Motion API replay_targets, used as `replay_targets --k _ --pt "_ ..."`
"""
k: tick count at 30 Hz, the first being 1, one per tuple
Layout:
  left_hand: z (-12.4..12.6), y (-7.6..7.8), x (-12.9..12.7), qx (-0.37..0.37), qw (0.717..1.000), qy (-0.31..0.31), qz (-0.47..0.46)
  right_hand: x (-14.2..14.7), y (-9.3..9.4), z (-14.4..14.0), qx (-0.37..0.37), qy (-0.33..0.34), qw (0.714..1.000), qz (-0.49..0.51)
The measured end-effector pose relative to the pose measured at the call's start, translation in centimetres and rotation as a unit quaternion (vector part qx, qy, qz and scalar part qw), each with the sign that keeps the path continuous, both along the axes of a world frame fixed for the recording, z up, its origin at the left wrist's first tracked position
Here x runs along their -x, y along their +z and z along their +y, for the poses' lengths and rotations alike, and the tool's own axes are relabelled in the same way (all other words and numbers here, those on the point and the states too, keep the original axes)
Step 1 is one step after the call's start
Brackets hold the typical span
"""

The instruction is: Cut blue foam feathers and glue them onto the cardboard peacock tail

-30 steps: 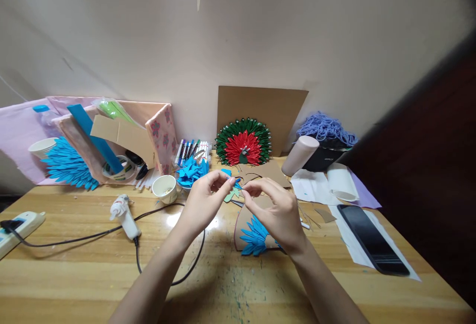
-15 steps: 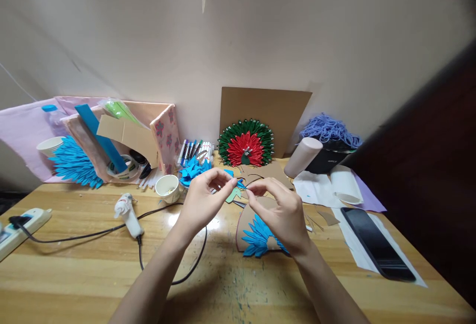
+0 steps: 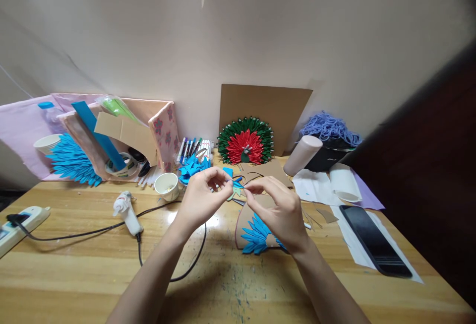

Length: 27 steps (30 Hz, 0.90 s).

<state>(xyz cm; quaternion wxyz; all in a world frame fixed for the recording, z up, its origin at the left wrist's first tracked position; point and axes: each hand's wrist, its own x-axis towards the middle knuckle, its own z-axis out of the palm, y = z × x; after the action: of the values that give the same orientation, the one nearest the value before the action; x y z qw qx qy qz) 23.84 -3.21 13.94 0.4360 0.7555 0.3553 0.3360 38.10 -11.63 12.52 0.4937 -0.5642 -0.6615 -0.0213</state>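
My left hand point(image 3: 203, 199) and my right hand point(image 3: 279, 211) meet above the wooden table point(image 3: 92, 274), fingertips pinching a small blue paper piece point(image 3: 238, 183) between them. Under my right hand lies a brown cardboard shape with blue paper petals point(image 3: 256, 233) glued along its edge. A pile of loose blue paper petals point(image 3: 193, 167) sits just behind my left hand, next to a small white paper cup point(image 3: 167, 185).
A glue gun point(image 3: 126, 211) with a black cord lies left, leading to a power strip point(image 3: 18, 222). A red and green paper peacock point(image 3: 244, 141) leans on cardboard at the wall. Markers point(image 3: 191, 148), a black phone point(image 3: 375, 247), purple yarn point(image 3: 329, 128) and a pink box point(image 3: 163, 135) surround the area.
Both hands stay together on the small blue piece, fingers shifting slightly. The view has drifted a little.
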Motion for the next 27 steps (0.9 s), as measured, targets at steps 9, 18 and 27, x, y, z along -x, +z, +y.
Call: replay_targets --k 9,18,27 --pt "0.00 0.00 0.06 0.005 1.000 0.000 -0.020 -0.04 0.15 0.00 -0.004 -0.007 1.000 -0.006" --pt "-0.08 -0.71 -0.29 0.072 0.995 -0.042 -0.058 0.12 0.03 -0.01 0.009 -0.003 1.000 0.023" --pt "-0.14 -0.57 -0.36 0.099 0.991 -0.039 -0.076 -0.05 0.12 -0.09 0.012 0.011 1.000 0.025"
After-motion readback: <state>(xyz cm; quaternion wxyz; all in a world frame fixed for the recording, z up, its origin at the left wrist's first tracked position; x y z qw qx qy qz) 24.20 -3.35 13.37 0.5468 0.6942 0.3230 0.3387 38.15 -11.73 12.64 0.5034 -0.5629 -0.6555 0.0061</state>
